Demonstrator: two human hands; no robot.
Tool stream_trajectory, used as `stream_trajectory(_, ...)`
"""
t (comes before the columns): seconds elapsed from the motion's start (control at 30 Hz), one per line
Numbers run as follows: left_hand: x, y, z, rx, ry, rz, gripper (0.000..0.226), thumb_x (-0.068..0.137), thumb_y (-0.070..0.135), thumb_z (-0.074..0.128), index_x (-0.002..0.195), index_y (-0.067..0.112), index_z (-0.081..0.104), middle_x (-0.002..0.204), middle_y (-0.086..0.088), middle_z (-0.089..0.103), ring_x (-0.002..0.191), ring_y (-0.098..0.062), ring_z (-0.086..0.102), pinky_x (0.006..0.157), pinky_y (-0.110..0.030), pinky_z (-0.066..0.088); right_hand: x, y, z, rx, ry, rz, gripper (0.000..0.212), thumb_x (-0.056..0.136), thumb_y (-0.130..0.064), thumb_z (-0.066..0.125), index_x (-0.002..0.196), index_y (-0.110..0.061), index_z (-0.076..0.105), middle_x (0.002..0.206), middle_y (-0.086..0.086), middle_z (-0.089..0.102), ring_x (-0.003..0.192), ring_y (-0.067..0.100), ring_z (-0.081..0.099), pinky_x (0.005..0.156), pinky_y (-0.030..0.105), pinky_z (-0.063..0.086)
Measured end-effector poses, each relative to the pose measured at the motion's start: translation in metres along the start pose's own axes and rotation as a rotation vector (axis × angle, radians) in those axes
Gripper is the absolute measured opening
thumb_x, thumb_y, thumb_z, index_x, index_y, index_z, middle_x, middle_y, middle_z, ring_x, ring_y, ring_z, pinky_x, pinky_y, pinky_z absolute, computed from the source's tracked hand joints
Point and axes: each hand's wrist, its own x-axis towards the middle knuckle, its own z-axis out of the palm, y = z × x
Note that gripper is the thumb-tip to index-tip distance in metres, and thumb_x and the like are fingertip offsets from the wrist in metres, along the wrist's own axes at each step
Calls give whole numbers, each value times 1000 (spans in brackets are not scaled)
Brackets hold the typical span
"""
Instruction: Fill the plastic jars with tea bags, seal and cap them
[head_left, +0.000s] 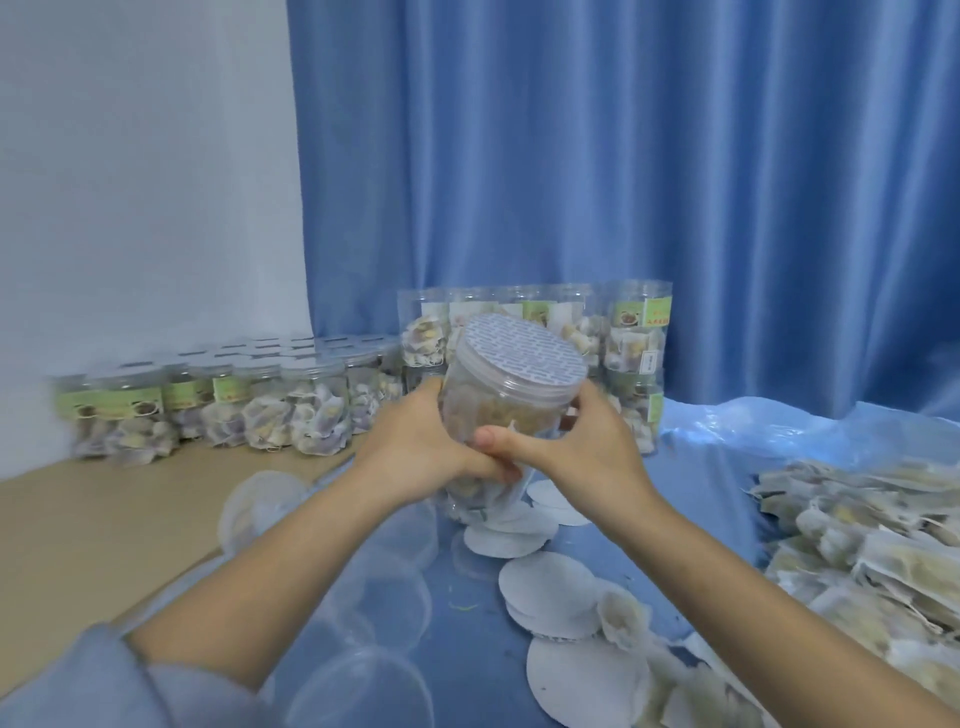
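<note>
My left fingers (498, 470) are curled round the lower body of the jar (498, 410), gripping it from nine o'clock, and the left hand (431, 441) carries most of its weight. My right hand (587, 441) grips it from three o'clock: its thumb lies across the near wall, and its fingers reach up to the clear cap (519, 358) at the rim. The jar is held in the air between both hands, above the surface (467, 649), packed with tea bags. Its long axis tilts from the base at six o'clock, near me, up to the capped mouth at roughly one o'clock, so the patterned seal faces me through the cap. I judge the right hand nearer the cap and better placed to turn it, while the left holds the body still; whether the cap is fully tight I cannot tell. Below the jar, at six o'clock, white seal discs (550, 587) and clear lids (363, 675) lie scattered on the blue cover. Loose tea bags (857, 561) heap at four o'clock. Finished jars (291, 410) stand in rows at ten o'clock, with a taller stack (634, 338) at twelve o'clock, before the curtain (623, 156).
</note>
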Motion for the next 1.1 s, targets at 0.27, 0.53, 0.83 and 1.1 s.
stream_trajectory(0.27,-15,-69,-120,11,292,-43,83,22,54,80,99,33,56,98,12,62,89,-3,60,67,-15,48,30,-52,135,-1,-110,-134,79,43,-52,88,110,-34,53,118,-2,51,110,9,52,93,21,46)
stream_trajectory(0.53,-50,-167,-200,-90,176,-292,85,35,39,94,112,23,62,102,4,68,93,-7,63,70,-22,49,34,-54,275,-149,-456,-138,84,48,-64,80,121,-29,56,121,-2,57,119,10,39,99,23,38)
stream_trajectory(0.83,-45,-249,-199,-115,225,-444,65,42,33,92,99,20,62,66,3,68,54,-11,61,44,-24,45,27,-20,341,-80,-620,29,41,57,-37,89,90,-35,64,85,-18,69,79,-10,63,64,14,54)
stream_trajectory(1.1,-16,-270,-189,-266,327,-423,105,82,4,69,148,36,-5,152,1,29,132,-22,43,97,-27,36,55,7,352,-201,-763,210,60,85,-15,64,140,-11,38,132,9,50,98,9,44,84,20,39)
